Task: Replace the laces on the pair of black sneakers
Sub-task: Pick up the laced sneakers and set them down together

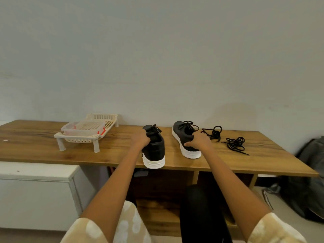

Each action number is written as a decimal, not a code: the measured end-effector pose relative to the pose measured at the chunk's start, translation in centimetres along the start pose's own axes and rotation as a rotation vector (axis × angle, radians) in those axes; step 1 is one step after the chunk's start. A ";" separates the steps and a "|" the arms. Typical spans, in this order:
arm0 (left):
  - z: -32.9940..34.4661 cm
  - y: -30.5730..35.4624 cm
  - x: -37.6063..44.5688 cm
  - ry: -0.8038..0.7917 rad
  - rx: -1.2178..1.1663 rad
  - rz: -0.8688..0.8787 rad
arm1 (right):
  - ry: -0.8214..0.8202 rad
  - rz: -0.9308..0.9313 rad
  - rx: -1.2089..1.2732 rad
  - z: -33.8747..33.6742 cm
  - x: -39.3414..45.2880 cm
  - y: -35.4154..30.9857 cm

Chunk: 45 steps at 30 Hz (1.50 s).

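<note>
Both arms stretched forward: left hand (141, 139) curled over the collar of the left sneaker (154, 151), right hand (199, 141) gripping the right sneaker (185, 139) at its opening. Both on the wooden surface (70, 153), laced, bows tied. Left one's heel overhanging the near edge, toes pointing away toward the wall; long axes running near to far, the right one angled slightly left. Spare laces (235, 143) lying loose to the right. Best to draw one sneaker close, steady it, then undo the bow first

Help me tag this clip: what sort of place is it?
Probably a room at home: a wooden table against a plain wall, a plastic dish rack, and bags on the floor.
</note>
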<state>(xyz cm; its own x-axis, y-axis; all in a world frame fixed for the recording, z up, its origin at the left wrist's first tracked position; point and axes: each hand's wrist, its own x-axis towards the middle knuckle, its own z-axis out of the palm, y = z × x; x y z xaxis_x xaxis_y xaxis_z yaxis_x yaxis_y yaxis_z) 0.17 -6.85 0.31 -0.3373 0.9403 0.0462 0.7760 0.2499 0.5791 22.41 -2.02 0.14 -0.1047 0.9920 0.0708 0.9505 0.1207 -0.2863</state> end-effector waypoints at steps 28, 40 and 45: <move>4.2 -1.1 1.7 -0.018 -0.120 0.304 | -0.258 -0.073 0.056 0.1 1.5 -3.0; 2.7 0.8 3.5 -0.277 -0.084 0.168 | -0.258 -0.111 0.163 0.4 1.9 -3.0; 1.3 1.4 5.1 -0.487 0.145 0.176 | -0.366 -0.137 0.020 -1.0 2.8 -3.3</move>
<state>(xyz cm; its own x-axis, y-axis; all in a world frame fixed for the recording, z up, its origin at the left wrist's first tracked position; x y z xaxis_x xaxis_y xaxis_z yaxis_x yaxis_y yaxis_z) 0.27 -1.39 0.31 0.0638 0.9607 -0.2703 0.8760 0.0759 0.4763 19.25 0.30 2.26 -0.3310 0.9140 -0.2346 0.9149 0.2499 -0.3171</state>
